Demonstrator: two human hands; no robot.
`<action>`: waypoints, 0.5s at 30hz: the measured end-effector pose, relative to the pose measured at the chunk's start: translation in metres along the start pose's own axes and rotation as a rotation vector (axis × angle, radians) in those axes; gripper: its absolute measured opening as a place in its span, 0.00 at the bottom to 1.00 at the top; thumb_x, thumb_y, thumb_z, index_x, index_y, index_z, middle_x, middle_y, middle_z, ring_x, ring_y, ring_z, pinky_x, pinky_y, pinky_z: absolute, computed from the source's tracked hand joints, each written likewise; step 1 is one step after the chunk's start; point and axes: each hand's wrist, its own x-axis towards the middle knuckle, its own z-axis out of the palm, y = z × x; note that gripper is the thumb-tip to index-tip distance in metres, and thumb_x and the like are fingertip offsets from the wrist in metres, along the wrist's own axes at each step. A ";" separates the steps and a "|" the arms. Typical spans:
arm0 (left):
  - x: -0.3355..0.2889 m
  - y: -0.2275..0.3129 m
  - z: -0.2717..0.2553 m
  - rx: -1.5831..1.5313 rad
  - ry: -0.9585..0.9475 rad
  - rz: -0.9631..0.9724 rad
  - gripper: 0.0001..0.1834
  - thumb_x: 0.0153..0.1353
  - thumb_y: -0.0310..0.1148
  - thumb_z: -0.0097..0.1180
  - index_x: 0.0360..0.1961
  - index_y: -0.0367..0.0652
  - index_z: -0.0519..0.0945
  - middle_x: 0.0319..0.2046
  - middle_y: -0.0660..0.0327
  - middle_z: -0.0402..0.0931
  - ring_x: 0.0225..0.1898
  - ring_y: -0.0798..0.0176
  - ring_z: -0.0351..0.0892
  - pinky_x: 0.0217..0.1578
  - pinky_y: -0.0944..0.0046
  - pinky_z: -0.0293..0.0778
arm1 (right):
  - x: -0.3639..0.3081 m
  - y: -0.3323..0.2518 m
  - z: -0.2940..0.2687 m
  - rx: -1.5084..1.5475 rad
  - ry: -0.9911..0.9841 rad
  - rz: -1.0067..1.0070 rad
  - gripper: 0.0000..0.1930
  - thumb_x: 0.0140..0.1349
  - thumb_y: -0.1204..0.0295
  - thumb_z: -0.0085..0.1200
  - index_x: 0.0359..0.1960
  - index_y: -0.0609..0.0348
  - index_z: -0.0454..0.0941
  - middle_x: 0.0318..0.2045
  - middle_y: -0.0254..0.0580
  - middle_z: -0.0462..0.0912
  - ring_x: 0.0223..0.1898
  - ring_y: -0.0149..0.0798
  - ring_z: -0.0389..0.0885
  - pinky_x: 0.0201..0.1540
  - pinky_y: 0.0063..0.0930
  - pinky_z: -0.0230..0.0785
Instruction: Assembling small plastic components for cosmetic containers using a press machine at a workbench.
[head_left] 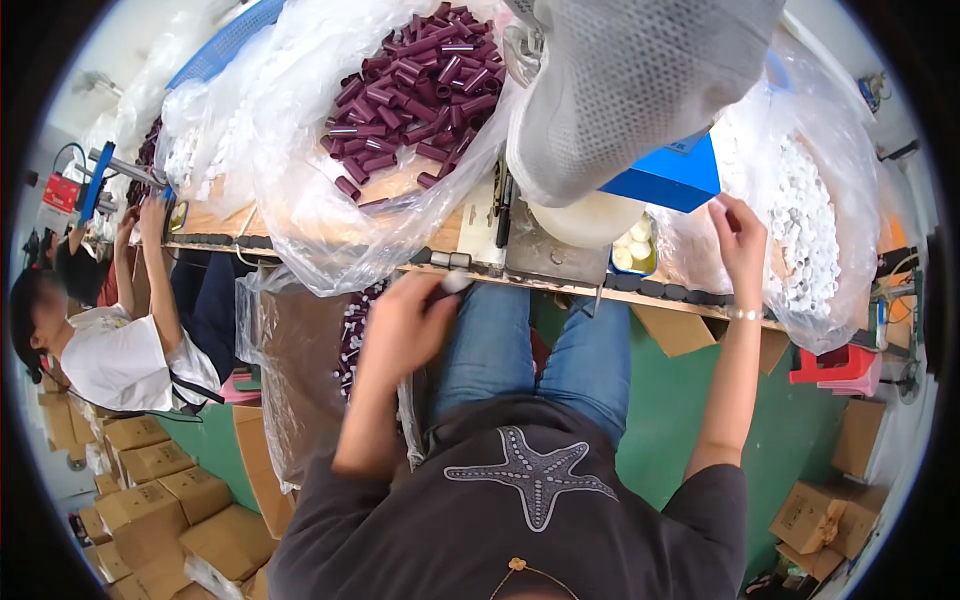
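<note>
pale printing marks the blue cardboard box, and small dark print shows on the brown cardboard cartons, too tiny to make out. the work surface is a light wooden table, its near edge lined with dark padding, above a green floor. a clear plastic sheet spreads beneath a heap of glossy dark purple tubes; farther right lies a heap of small white plastic pieces. a bulky pale grey dotted fabric cover stands in the way, hiding part of the table and of the box. at left a co-worker in a white shirt reaches toward the same bench. the left hand, blurred, pinches a small white piece just beside a short metal cylinder at the table edge. the right hand is half curled near the box; whether its fingertips grip anything cannot be told
</note>
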 end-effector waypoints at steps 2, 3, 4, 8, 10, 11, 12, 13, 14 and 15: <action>-0.032 -0.046 -0.043 0.413 -0.195 -0.128 0.11 0.51 0.31 0.63 0.34 0.38 0.79 0.31 0.48 0.78 0.36 0.43 0.78 0.37 0.50 0.74 | -0.022 -0.017 0.008 0.557 -0.123 0.155 0.09 0.59 0.79 0.59 0.41 0.65 0.82 0.29 0.30 0.80 0.28 0.20 0.73 0.30 0.14 0.65; -0.047 -0.070 -0.056 0.543 -0.257 -0.193 0.10 0.51 0.32 0.62 0.32 0.38 0.79 0.31 0.48 0.78 0.37 0.43 0.78 0.38 0.49 0.74 | -0.032 -0.048 0.009 0.659 -0.206 0.205 0.09 0.57 0.83 0.58 0.41 0.65 0.81 0.31 0.31 0.81 0.30 0.21 0.76 0.34 0.14 0.68; -0.060 -0.096 -0.063 0.638 -0.319 -0.282 0.09 0.51 0.31 0.62 0.31 0.37 0.79 0.31 0.47 0.78 0.36 0.43 0.78 0.38 0.49 0.74 | -0.041 -0.059 0.023 0.848 -0.264 0.195 0.09 0.56 0.82 0.59 0.39 0.62 0.82 0.28 0.29 0.79 0.29 0.21 0.74 0.32 0.14 0.67; -0.076 -0.132 -0.072 0.827 -0.413 -0.406 0.12 0.53 0.34 0.61 0.32 0.35 0.81 0.29 0.45 0.79 0.34 0.43 0.80 0.38 0.49 0.75 | -0.048 -0.126 0.056 0.611 -0.347 -0.047 0.07 0.55 0.72 0.63 0.33 0.63 0.81 0.21 0.37 0.73 0.23 0.29 0.69 0.28 0.25 0.62; -0.049 -0.087 -0.080 0.569 -0.460 -0.444 0.11 0.57 0.33 0.60 0.32 0.34 0.81 0.25 0.47 0.80 0.29 0.50 0.82 0.33 0.54 0.75 | -0.050 -0.145 0.069 0.549 -0.376 -0.100 0.10 0.56 0.69 0.62 0.28 0.64 0.78 0.17 0.41 0.71 0.19 0.36 0.69 0.25 0.31 0.62; -0.036 -0.067 -0.081 0.569 -0.462 -0.435 0.11 0.57 0.33 0.60 0.32 0.34 0.81 0.25 0.47 0.80 0.29 0.50 0.82 0.33 0.54 0.75 | -0.051 -0.143 0.077 0.497 -0.395 -0.151 0.10 0.57 0.69 0.61 0.28 0.64 0.77 0.18 0.47 0.74 0.21 0.45 0.73 0.26 0.35 0.64; -0.023 -0.051 -0.083 0.309 -0.425 -0.335 0.09 0.58 0.31 0.58 0.32 0.34 0.81 0.24 0.49 0.79 0.28 0.54 0.81 0.31 0.58 0.74 | -0.049 -0.146 0.078 0.479 -0.416 -0.184 0.10 0.56 0.69 0.60 0.28 0.64 0.77 0.19 0.49 0.75 0.23 0.49 0.75 0.27 0.38 0.65; -0.011 -0.037 -0.083 0.055 -0.380 -0.236 0.08 0.59 0.30 0.57 0.31 0.34 0.80 0.23 0.50 0.79 0.27 0.57 0.81 0.30 0.62 0.73 | -0.048 -0.148 0.080 0.466 -0.438 -0.222 0.10 0.56 0.69 0.60 0.28 0.64 0.77 0.20 0.51 0.76 0.25 0.53 0.76 0.29 0.40 0.67; 0.006 -0.025 -0.082 0.041 -0.282 -0.091 0.07 0.59 0.28 0.56 0.32 0.34 0.80 0.23 0.52 0.78 0.25 0.60 0.79 0.29 0.64 0.72 | -0.046 -0.150 0.078 0.468 -0.433 -0.226 0.10 0.56 0.69 0.60 0.28 0.64 0.77 0.20 0.51 0.76 0.25 0.53 0.76 0.29 0.40 0.67; 0.024 -0.018 -0.080 0.030 -0.180 0.052 0.06 0.60 0.27 0.55 0.32 0.35 0.80 0.22 0.54 0.78 0.24 0.62 0.77 0.28 0.66 0.71 | -0.045 -0.152 0.076 0.411 -0.439 -0.243 0.09 0.56 0.69 0.60 0.29 0.64 0.77 0.21 0.52 0.77 0.26 0.55 0.76 0.31 0.43 0.68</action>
